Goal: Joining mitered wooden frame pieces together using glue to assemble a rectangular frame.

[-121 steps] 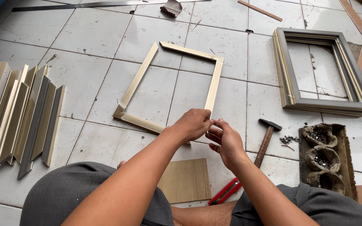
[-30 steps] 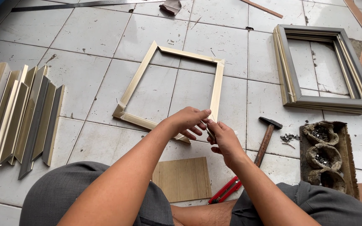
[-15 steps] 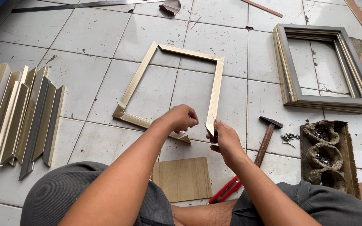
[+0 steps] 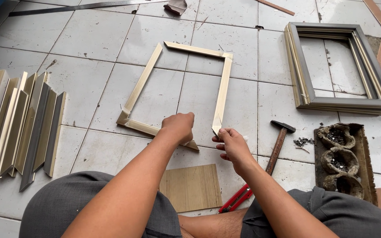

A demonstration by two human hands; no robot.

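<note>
A gold-coloured picture frame (image 4: 144,81) lies on the white tiled floor, its near right corner open. My left hand (image 4: 178,127) is closed on the near end of the frame's bottom strip (image 4: 143,128). My right hand (image 4: 232,145) pinches the near end of the right strip (image 4: 222,94), with something small and white between its fingers. The two mitred ends sit a little apart.
A hammer (image 4: 278,140) lies right of my right hand, loose nails (image 4: 304,142) and a tray of shell cups (image 4: 340,158) beyond it. A stack of finished frames (image 4: 298,75) is at far right. Cut moulding strips (image 4: 20,128) lie left. A wood panel (image 4: 191,187) and red cutter (image 4: 237,199) sit near my knees.
My hands were together at the near right corner; now they are apart, the left on the bottom strip, the right on the right strip, and the corner joint has opened.
</note>
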